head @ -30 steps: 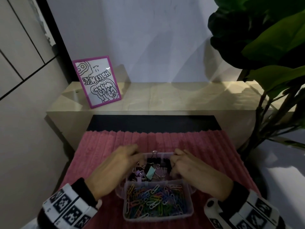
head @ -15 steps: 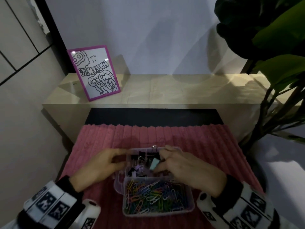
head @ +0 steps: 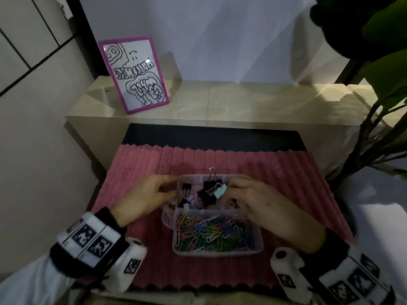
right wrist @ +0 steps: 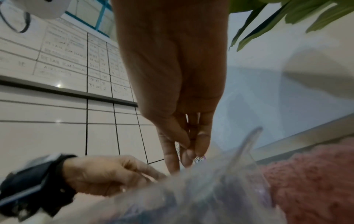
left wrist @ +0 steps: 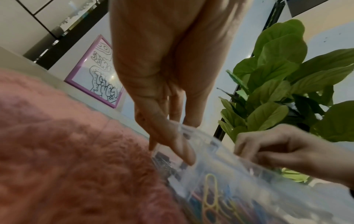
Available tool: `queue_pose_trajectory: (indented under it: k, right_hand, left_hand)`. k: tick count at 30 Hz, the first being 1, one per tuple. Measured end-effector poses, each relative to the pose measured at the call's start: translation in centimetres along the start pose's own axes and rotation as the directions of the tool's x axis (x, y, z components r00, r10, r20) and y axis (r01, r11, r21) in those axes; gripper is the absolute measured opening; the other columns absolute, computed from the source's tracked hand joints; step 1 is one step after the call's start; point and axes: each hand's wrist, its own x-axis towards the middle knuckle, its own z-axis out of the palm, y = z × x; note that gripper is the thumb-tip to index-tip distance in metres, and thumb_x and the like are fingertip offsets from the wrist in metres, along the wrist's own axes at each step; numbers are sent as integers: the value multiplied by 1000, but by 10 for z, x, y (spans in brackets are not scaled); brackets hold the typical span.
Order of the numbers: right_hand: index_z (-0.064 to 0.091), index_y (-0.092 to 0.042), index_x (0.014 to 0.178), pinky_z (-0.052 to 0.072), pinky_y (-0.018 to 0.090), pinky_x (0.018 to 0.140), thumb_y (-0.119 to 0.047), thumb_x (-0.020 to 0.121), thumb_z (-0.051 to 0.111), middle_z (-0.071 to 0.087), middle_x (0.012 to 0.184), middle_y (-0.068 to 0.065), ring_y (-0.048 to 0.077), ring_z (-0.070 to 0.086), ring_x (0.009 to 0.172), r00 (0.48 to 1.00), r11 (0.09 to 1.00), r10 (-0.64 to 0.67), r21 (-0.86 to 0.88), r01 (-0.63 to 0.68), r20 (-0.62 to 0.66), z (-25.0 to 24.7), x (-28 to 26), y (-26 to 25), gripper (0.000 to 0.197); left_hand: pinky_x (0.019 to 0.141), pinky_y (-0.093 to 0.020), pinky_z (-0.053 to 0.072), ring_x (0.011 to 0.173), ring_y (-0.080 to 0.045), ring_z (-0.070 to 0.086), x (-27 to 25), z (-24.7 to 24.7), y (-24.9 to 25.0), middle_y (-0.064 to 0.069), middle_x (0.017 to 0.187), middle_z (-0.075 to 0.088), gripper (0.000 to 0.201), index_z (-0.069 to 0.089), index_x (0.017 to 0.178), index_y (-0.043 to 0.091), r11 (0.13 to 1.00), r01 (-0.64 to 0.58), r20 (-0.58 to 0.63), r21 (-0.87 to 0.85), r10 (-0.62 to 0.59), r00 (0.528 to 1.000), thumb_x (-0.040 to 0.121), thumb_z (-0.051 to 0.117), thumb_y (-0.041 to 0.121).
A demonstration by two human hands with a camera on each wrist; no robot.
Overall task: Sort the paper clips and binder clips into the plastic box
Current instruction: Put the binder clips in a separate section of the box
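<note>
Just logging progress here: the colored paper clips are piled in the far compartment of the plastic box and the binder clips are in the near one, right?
Not quite. The head view shows them swapped: the colored paper clips fill the near compartment of the plastic box, closest to the person, and the binder clips sit in the far one.

We list: a pink ribbed mat (head: 275,172) over a black table top (head: 211,134); behind it a pale, marble-like ledge (head: 242,102) against a plain white wall (head: 220,36). On the ledge leans a purple-framed drawing (head: 134,73). At left, white panelling (head: 26,40) with dark seams; at right, a large-leaved plant (head: 378,40). Light seems dim, with soft shadows on the wall.
</note>
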Motion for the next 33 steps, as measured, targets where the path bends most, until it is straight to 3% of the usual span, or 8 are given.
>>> queue_pose_trajectory:
  k: [5,9,15,20,25,28,31,33]
  right_hand:
    - [56,-25,124,39,11,81,-7,89,54,57,123,-9,5,46,112,971,979,-195,86,184,139,3,-16,-16,39]
    - [40,-27,136,50,35,78,2,87,45,39,143,-5,13,33,124,932,940,-292,-115,321,216,17,-12,-30,57]
    - [48,-21,124,44,34,69,-3,87,49,50,114,3,18,49,103,944,964,-194,-129,234,266,11,-15,-21,41]
    - [68,-14,99,36,4,70,-8,81,67,66,101,-9,-7,56,83,975,978,-92,202,51,201,2,-11,-6,19]
    - [72,-19,92,46,10,81,-16,76,74,69,97,-14,-9,61,92,992,941,4,334,-47,129,-7,-13,5,17]
    - [70,-20,96,43,6,82,-18,77,72,68,98,-15,-12,58,93,992,942,22,329,-61,123,-7,-14,3,19]
    - [65,-20,108,42,11,89,-19,81,68,67,109,-7,-1,59,101,985,960,-45,279,-3,167,3,-13,-8,27]
    - [63,-18,112,48,22,92,-15,84,65,66,111,-3,5,61,103,987,959,-85,281,44,138,8,-9,-14,28]
  left_hand:
    - [60,-13,55,77,1,67,0,2,2,12,103,65,35,58,115,26,986,7,42,-165,0,999,86,58,6]
    - [67,-20,58,87,-2,68,0,1,-2,10,108,64,34,59,108,34,983,12,44,-184,-4,999,85,60,9]
    - [69,-22,58,81,1,68,1,1,0,11,105,65,37,58,117,27,986,8,49,-166,0,999,85,60,9]
    - [61,0,44,68,19,58,0,0,1,20,95,63,38,54,116,35,997,-25,46,-78,28,999,86,59,12]
    - [62,-10,47,83,-10,66,2,-3,-3,10,95,71,33,61,99,48,1000,-24,61,-7,25,998,86,61,18]
    - [55,-15,53,68,-3,65,0,-4,-4,17,81,71,44,63,85,55,986,-12,98,-168,28,995,85,60,11]
    - [53,-15,53,63,-2,65,-3,-6,-6,12,109,63,35,57,108,40,957,35,166,-287,13,986,82,64,16]
    - [58,-16,55,79,-1,67,-7,-8,-8,18,124,50,63,49,120,38,942,29,211,-335,45,976,63,75,46]
